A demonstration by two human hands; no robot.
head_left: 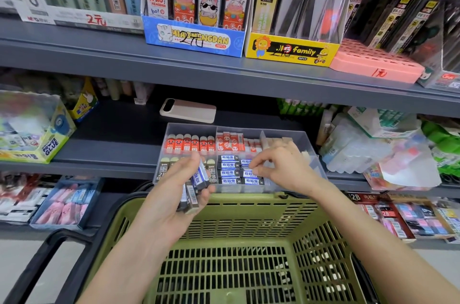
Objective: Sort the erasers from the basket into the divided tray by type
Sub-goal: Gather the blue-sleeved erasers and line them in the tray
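Basket [249, 200]: green, slatted, below both your wrists, far rim just under the tray.
Tray [286, 135]: clear, divided, beyond your fingertips, with red-sleeved erasers [190, 144] in its back compartments.
Left hand [171, 201]: your fingers curl round a stack of erasers, just before the tray's front wall.
Right hand [283, 166]: your thumb and forefinger narrow to a pinch on a blue-label eraser.
Stack of erasers [199, 176]: blue-and-black sleeves — between your left thumb and fingers.
Blue-label eraser [246, 162]: at your right fingertips — in the tray's front middle compartment, among matching ones.
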